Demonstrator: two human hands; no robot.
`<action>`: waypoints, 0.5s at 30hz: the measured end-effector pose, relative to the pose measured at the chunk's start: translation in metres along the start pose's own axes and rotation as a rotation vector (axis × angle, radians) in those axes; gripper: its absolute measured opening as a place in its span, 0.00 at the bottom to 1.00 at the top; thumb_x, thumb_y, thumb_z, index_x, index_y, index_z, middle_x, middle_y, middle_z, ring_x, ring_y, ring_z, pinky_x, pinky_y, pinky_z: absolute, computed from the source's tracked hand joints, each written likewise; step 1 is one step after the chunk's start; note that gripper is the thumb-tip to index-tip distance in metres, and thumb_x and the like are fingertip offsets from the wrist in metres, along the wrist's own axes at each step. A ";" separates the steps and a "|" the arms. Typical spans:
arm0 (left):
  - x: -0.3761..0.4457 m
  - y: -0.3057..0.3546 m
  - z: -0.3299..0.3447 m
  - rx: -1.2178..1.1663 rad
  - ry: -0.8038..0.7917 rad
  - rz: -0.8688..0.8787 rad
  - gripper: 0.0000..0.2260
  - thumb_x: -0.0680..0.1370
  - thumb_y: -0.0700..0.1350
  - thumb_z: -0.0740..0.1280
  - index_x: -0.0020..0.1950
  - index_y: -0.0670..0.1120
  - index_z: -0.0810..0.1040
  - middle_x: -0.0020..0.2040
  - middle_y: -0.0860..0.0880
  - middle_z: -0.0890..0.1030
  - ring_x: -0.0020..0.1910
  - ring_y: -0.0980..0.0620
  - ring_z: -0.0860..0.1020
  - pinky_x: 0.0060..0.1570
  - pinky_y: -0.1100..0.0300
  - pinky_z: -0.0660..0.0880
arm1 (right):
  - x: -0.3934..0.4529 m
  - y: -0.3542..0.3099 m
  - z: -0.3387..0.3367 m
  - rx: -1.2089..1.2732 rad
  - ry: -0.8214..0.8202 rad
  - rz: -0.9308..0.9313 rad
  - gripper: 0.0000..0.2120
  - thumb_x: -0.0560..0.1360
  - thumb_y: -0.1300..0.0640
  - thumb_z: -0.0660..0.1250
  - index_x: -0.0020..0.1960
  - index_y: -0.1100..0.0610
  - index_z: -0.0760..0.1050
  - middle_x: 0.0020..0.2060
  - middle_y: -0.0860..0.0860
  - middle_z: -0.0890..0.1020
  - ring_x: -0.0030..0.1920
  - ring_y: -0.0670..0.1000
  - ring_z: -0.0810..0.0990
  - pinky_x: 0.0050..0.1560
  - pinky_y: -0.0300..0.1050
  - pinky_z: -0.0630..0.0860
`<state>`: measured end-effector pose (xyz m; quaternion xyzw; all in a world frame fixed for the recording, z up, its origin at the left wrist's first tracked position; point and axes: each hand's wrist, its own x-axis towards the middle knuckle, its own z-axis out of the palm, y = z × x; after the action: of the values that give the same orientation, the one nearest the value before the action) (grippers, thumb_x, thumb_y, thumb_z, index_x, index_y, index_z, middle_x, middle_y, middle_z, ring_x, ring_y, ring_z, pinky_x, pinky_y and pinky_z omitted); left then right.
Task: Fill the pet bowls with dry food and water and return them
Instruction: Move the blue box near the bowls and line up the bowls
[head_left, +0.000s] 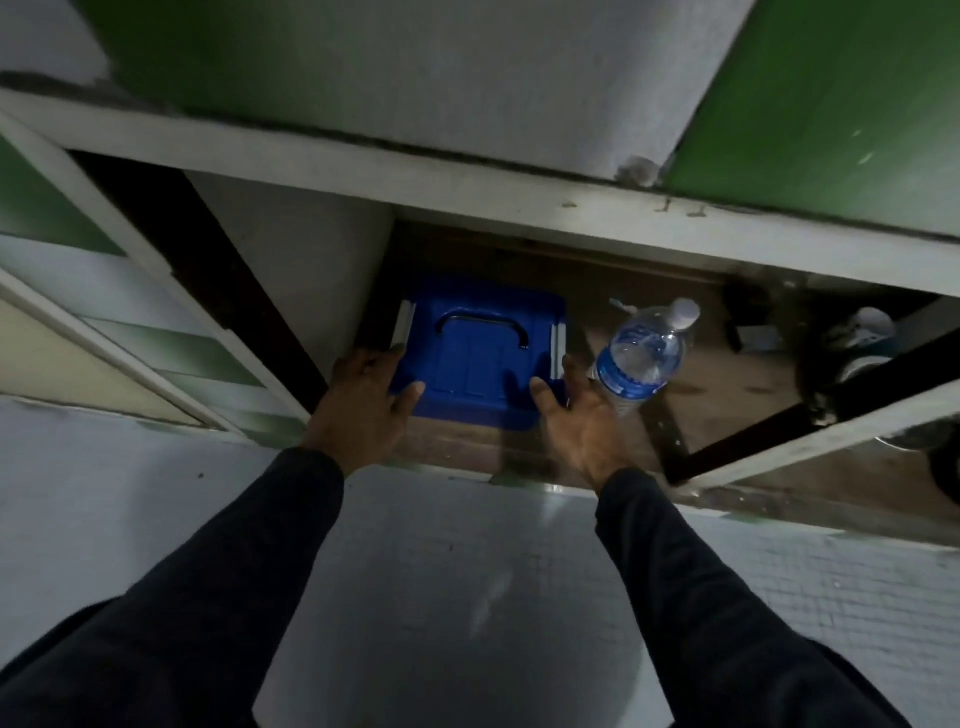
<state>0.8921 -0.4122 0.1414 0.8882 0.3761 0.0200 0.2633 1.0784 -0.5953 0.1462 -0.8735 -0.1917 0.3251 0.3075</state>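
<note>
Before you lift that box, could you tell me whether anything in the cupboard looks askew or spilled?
Nothing looks spilled. The water bottle appears to lean rather than stand straight, right beside the right hand gripping the blue box.

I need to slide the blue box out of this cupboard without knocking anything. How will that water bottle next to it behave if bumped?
The water bottle stands upright, tall and narrow, so it probably tips easily. It looks partly full, so likely light enough to topple, and once down its round body could roll. The right hand at the blue box is almost against it.

Both arms reach forward in dark sleeves; left hand (363, 402) and right hand (576, 415) face each other, thumbs inward.
</note>
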 end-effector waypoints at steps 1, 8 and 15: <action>0.007 -0.002 0.002 -0.012 -0.004 -0.012 0.28 0.84 0.57 0.61 0.82 0.48 0.63 0.77 0.40 0.66 0.75 0.39 0.63 0.73 0.47 0.64 | 0.007 0.000 0.002 0.011 -0.001 0.003 0.36 0.78 0.32 0.59 0.81 0.42 0.51 0.78 0.54 0.64 0.75 0.59 0.67 0.75 0.61 0.65; 0.053 -0.021 0.029 -0.112 -0.051 -0.025 0.29 0.84 0.61 0.59 0.84 0.55 0.56 0.80 0.45 0.64 0.77 0.43 0.62 0.73 0.50 0.63 | 0.047 0.002 0.012 -0.016 0.027 -0.007 0.36 0.80 0.33 0.57 0.82 0.40 0.45 0.80 0.55 0.60 0.74 0.63 0.68 0.73 0.61 0.67; 0.089 -0.034 0.051 -0.164 -0.053 -0.031 0.30 0.83 0.62 0.58 0.83 0.56 0.56 0.81 0.46 0.64 0.77 0.42 0.65 0.74 0.44 0.66 | 0.085 0.000 0.024 -0.164 0.018 0.000 0.36 0.78 0.28 0.51 0.80 0.37 0.41 0.78 0.59 0.60 0.71 0.67 0.70 0.71 0.66 0.67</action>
<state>0.9458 -0.3552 0.0669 0.8580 0.3797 0.0233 0.3451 1.1232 -0.5402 0.0934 -0.8986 -0.2149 0.3006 0.2366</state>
